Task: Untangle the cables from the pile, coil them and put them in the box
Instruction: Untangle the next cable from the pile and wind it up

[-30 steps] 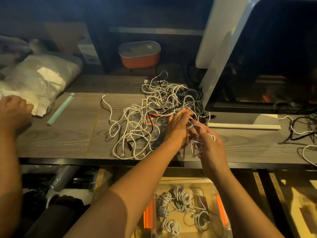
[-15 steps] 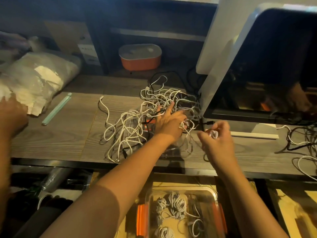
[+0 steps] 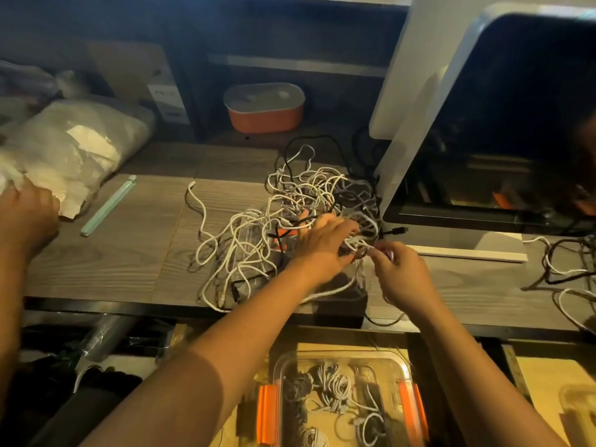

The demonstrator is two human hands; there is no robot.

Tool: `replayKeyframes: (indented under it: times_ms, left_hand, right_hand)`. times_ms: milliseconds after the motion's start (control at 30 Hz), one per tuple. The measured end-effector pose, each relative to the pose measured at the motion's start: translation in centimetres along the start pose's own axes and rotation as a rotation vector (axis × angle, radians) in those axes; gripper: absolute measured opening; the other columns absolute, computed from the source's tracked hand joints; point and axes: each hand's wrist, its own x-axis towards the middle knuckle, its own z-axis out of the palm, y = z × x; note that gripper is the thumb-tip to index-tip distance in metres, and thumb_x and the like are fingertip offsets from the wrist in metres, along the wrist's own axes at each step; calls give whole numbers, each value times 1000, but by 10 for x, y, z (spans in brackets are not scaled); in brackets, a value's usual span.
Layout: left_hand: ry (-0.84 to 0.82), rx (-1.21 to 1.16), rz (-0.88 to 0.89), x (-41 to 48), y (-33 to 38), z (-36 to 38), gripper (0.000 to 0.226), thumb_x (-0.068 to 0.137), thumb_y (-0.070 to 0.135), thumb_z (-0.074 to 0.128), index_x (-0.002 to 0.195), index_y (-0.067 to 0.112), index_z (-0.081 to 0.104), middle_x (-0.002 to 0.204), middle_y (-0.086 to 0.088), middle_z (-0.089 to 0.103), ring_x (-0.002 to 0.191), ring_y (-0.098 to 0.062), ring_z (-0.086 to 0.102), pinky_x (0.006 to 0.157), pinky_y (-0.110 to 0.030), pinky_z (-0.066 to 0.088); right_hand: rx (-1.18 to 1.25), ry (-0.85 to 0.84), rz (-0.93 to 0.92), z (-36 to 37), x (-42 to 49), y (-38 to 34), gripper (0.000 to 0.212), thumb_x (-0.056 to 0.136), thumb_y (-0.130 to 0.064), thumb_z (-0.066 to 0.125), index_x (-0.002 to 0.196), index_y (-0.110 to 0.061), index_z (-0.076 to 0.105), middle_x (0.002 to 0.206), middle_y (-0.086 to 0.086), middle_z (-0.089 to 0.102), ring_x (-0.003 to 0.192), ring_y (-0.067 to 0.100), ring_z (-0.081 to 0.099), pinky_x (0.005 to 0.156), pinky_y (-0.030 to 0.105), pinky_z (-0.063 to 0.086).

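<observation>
- Reaching into the pile of cables (image 3: 290, 201), the left hand (image 3: 322, 246) lies on the tangle with its fingers (image 3: 303, 221) stretched forward and spread. It plainly grips no strand.
- Just beside it, the right hand (image 3: 401, 275) has its fingers (image 3: 392, 253) curled. Thumb and forefinger pinch a white cable (image 3: 356, 243) that runs back into the pile by the left thumb.
- The pile sits in the middle of the worktop (image 3: 129, 253). It is mostly white strands with a few black ones, and loose loops trail toward the near edge. One white end lies free out to the left.
- Part of a clear plastic piece shows beneath the tangle with something orange by it. I cannot tell what it is.
- The box (image 3: 342, 355) is clear with orange latches on its two sides. It stands lower down, in front of the worktop's near edge and between the two forearms.
- Several coiled cables (image 3: 332, 385) lie inside the box.
- A white-framed dark panel (image 3: 522, 91) stands on the right of the worktop, close against the pile's far right side.
- A smaller bunch of cables (image 3: 561, 269), black and white, lies near the right edge, well apart from the pile.
- Behind the pile, an orange tub (image 3: 264, 119) with a grey lid sits in a recess.
- At far left, another hand (image 3: 27, 221) rests on a clear plastic bag (image 3: 74, 146).
- A pale green strip (image 3: 108, 204) lies just beside the bag.
</observation>
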Motion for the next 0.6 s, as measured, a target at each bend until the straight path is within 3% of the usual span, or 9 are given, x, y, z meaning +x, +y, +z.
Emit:
replayKeyframes:
  times_ms: [67,200,333,433,500,600]
  left_hand:
    - [-4,42,-11,2,1,-1,33,91,25,56,123,26,49,127,4,44,125,-18,29,94,-37,29]
    - [14,50,-82,10,4,0,21,98,27,43,113,21,57,118,1,44,118,-17,28,91,-33,27]
    - [-30,49,-72,19,2,5,30,100,34,37,108,14,57,115,-5,49,116,-21,36,90,-36,29]
    - [-27,7,-76,18,-2,5,27,100,32,38,106,12,56,114,-7,47,112,-23,40,82,-33,32]
    - [-17,1,-114,15,-4,1,20,99,25,39,106,14,55,116,-6,45,110,-22,41,77,-29,28]
    - [-30,26,-86,16,-8,-1,14,97,23,46,104,15,53,116,-2,46,113,-20,39,80,-28,26]
  right_hand:
    - [11,53,-65,1,-3,-4,15,97,-27,49,101,-21,62,79,-9,57,68,7,54,55,21,39]
    - [-12,121,-178,4,-12,-11,11,97,-25,50,89,-26,58,75,-18,53,73,2,51,60,19,40]
    - [-36,225,-251,7,-20,-7,18,95,-23,51,79,-23,59,69,-12,54,69,7,51,60,29,41]
    - [47,228,-304,9,-30,-1,27,94,-22,51,68,-28,55,64,-8,53,64,12,51,56,37,44]
    - [100,193,-290,10,-36,0,29,94,-20,51,67,-30,55,62,-6,53,61,14,52,54,38,44]
    - [268,207,-107,6,-34,-4,25,95,-21,50,72,-24,57,63,-2,54,54,5,51,48,25,42]
